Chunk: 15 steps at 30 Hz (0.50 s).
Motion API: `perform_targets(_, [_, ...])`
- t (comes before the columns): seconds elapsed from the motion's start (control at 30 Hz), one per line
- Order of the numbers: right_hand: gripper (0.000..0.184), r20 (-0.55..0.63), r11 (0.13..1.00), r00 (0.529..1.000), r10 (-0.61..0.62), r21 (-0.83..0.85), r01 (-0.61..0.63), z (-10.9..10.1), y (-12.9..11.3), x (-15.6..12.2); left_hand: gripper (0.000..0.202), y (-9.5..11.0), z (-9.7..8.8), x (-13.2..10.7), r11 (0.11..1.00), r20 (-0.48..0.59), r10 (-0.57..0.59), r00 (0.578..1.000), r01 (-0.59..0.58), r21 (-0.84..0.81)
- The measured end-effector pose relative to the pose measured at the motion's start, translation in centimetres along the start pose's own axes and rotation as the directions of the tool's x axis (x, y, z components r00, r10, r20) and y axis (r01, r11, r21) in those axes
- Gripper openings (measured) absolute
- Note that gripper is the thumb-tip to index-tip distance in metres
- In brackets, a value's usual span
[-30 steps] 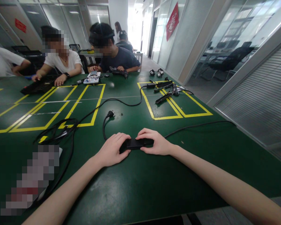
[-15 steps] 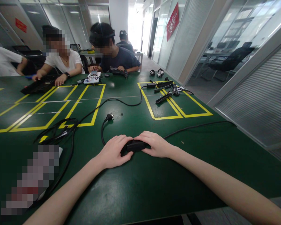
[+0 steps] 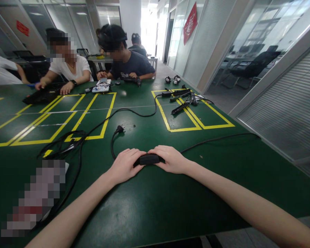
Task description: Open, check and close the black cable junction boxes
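Observation:
A black power adapter [image 3: 149, 159], a small block with cables at its ends, lies between my hands on the green table [image 3: 144, 213]. My left hand [image 3: 126, 166] is closed round its left end, thumb at the near side. My right hand [image 3: 171, 159] grips the right end the same way. From the left side a cable curves away to a black plug [image 3: 120, 129], which rests on the table beyond my left hand. Another black cable [image 3: 219, 138] runs from behind my right hand toward the table's right edge. The adapter's ends are hidden by my fingers.
Coiled black cables [image 3: 64, 143] and a blurred-out flat object [image 3: 36, 199] lie at the left. Tools and a second adapter [image 3: 166, 94] sit in yellow-taped rectangles [image 3: 186, 130] at the far right. Across the table a person in dark clothing [image 3: 130, 65] and one in white [image 3: 71, 67] sit.
The adapter has tilted slightly between my hands, showing a more level side face. My hands have barely moved. At the far left, the person in white has shifted a little left.

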State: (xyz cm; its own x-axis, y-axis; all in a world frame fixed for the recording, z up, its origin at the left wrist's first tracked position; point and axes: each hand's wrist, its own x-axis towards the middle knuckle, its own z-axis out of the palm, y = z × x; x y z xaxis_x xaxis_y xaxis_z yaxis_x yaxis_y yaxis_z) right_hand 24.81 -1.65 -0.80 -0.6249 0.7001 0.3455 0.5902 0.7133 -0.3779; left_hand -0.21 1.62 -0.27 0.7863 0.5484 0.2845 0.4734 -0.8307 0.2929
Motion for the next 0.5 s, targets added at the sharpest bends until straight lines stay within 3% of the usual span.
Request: perform_targets(0.5, [0.025, 0.013, 1.000, 1.000, -0.009, 0.009, 0.009, -0.19, -0.22, 0.05, 0.026, 0.36, -0.59, 0.03, 1.000, 0.014, -0.005, 1.000, 0.005, -0.010])
